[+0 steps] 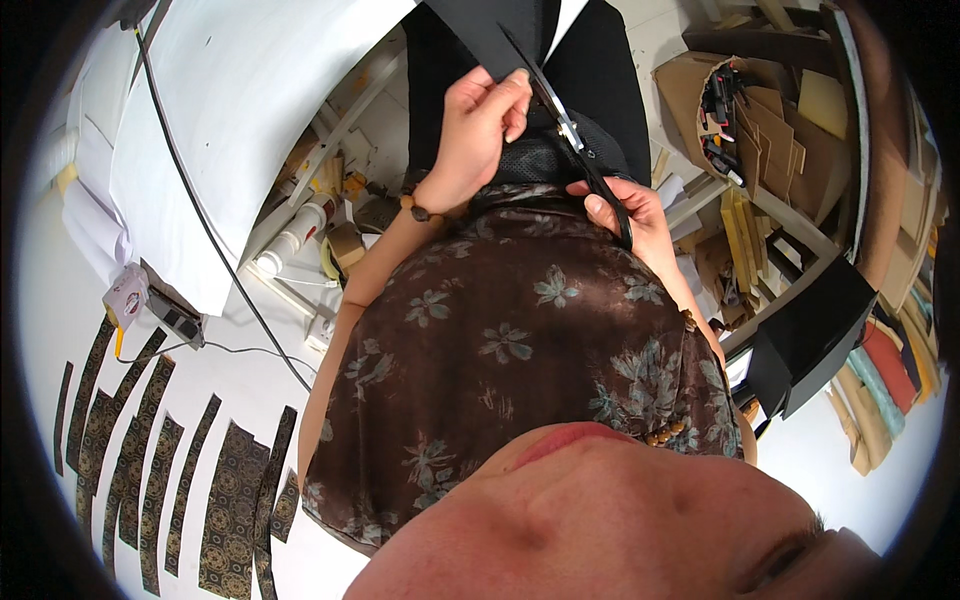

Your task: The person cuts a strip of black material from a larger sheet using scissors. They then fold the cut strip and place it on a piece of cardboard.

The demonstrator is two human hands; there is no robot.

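In front of my waist, my left hand (483, 125) is closed in a pinch, thumb and fingers on the lower edge of a thin black sheet (475, 35). My right hand (640, 218) is wrapped round the dark handles of a pair of scissors (572, 135). Their long blades point up and to the left, lying at the black sheet beside my left fingertips. How far the blades are apart is hard to make out. The sheet's upper part runs out of the picture.
A broad white work surface (240, 90) lies at the left, crossed by a black cable (185, 185). Dark patterned strips (232, 510) are laid out at the lower left. A cardboard box (685, 85) with dark tools and a black panel (810, 335) stand at the right.
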